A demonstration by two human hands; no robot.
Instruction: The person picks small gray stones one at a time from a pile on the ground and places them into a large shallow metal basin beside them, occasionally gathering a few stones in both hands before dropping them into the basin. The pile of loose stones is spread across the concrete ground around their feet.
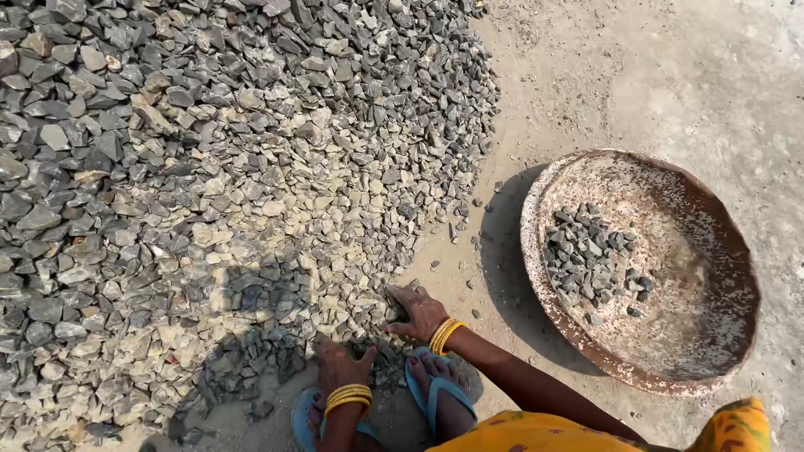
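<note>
Both hands' fingers dig spread into the gravel pile (209, 167); left hand (342, 365), right hand (419, 311), fingertips buried.

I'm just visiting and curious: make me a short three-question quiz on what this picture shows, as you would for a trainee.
1. True or false: the round metal pan is heaped to its rim with stones.
2. Where do both hands rest?
A. inside the pan
B. on the near edge of the gravel pile
C. on the blue sandals
3. Fill in: each wrist wears yellow ____.

Key
1. False: only a small heap of grey stones lies in it, towards its left side.
2. B: the left hand and right hand both lie on the gravel, away from the pan.
3. Bangles.
</note>
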